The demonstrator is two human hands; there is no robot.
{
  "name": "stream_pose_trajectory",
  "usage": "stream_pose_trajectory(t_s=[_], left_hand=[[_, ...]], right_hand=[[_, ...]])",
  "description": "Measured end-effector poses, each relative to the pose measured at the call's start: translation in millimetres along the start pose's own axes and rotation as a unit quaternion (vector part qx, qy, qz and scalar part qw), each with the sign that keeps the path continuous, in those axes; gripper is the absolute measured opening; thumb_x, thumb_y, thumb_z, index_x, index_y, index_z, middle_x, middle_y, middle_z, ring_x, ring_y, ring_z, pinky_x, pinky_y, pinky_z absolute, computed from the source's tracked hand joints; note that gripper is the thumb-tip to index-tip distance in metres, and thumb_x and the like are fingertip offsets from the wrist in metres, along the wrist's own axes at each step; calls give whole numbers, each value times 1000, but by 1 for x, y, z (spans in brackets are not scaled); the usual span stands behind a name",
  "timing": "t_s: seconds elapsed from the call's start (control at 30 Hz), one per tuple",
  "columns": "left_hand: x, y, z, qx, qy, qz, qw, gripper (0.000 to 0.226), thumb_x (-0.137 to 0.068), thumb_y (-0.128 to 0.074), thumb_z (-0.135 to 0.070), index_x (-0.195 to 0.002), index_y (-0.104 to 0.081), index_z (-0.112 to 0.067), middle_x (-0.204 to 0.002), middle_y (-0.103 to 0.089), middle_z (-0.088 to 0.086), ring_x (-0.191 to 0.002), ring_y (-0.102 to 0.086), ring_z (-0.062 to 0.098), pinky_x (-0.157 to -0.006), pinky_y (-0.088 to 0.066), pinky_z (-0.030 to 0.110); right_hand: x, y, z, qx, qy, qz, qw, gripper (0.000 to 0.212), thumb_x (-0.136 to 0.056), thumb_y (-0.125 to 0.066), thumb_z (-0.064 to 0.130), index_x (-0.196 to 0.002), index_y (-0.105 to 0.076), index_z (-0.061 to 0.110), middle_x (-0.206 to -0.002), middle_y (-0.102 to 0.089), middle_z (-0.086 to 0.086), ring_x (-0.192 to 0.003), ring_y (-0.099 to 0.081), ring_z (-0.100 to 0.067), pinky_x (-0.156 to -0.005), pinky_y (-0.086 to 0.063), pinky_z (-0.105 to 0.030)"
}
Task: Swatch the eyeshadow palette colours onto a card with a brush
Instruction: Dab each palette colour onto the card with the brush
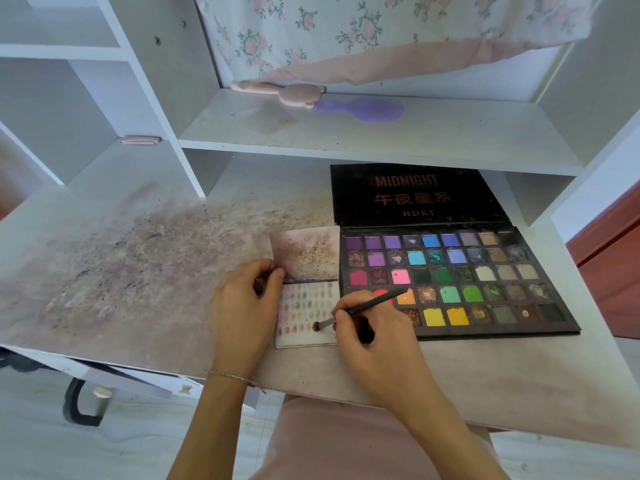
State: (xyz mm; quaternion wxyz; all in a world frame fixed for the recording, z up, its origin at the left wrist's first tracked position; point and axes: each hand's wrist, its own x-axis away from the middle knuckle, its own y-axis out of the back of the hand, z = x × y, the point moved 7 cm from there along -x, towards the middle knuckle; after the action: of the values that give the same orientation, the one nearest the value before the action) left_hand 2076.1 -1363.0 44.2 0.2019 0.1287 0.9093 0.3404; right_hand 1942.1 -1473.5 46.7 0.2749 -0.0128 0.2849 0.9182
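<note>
An open black eyeshadow palette (457, 282) with several rows of coloured pans lies on the desk at the right, its lid (415, 195) tilted up behind. Just left of it lies a folded white card (306, 336) carrying several rows of small colour swatches; its upper flap (306, 252) is smudged purple-brown. My left hand (242, 306) pinches the card's left edge at the fold. My right hand (377, 341) grips a thin dark brush (367, 304), whose dark tip touches the card's lower right part.
The white desk (138, 271) is stained with powder at the left. A shelf (346, 133) above holds a pink brush (280, 93) and a purple hairbrush (363, 109). Floral fabric (381, 32) hangs behind. White cubbies (86, 81) stand at the left. Pink-clothed lap (346, 441) below.
</note>
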Motion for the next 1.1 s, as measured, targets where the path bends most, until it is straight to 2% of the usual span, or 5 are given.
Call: stream_pose_trajectory(t_s=[0.57,0.8,0.87,0.97,1.1], left_hand=[[0,-1,1,6,-1,-3,1000,10,-86,-57,-24,-85,-65,-18,-74,-59,-7,-70,-53,15,-62,-38,28],[0,0,2,12,2,-2,1000,9,-86,-57,-25,-83,-64,-20,-72,-58,-7,-69,-52,14,-58,-37,26],[1,1,1,15,0,-3,1000,8,-86,-58,-24,-83,-64,-20,-71,-57,-8,-68,-52,14,-58,-36,26],[1,0,2,17,-1,-1,1000,8,-86,-58,-24,-84,-64,-20,-71,-58,-7,-68,-53,15,-59,-37,27],[0,0,2,20,-4,-1,1000,8,-86,-58,-25,-83,-64,-21,-72,-60,-6,-69,-53,15,-61,-40,29]], right_hand=[[0,0,-1,-14,2,-4,1000,22,-86,-51,23,-76,-46,42,-73,-57,17,-74,-55,-5,-65,-47,-23],[3,23,-3,-162,-4,-129,978,15,-82,-48,19,-77,-56,32,-71,-58,7,-54,-50,-5,-46,-38,-13],[4,27,-5,-171,-10,-145,975,15,-83,-48,21,-81,-57,32,-76,-60,3,-59,-53,-12,-49,-44,-22],[5,33,-11,-157,-19,-156,975,16,-83,-47,25,-82,-60,34,-80,-63,8,-67,-59,-9,-54,-46,-16],[9,54,-17,-122,-21,-183,975,23,-85,-44,26,-81,-61,42,-82,-64,6,-65,-59,-13,-54,-48,-24]])
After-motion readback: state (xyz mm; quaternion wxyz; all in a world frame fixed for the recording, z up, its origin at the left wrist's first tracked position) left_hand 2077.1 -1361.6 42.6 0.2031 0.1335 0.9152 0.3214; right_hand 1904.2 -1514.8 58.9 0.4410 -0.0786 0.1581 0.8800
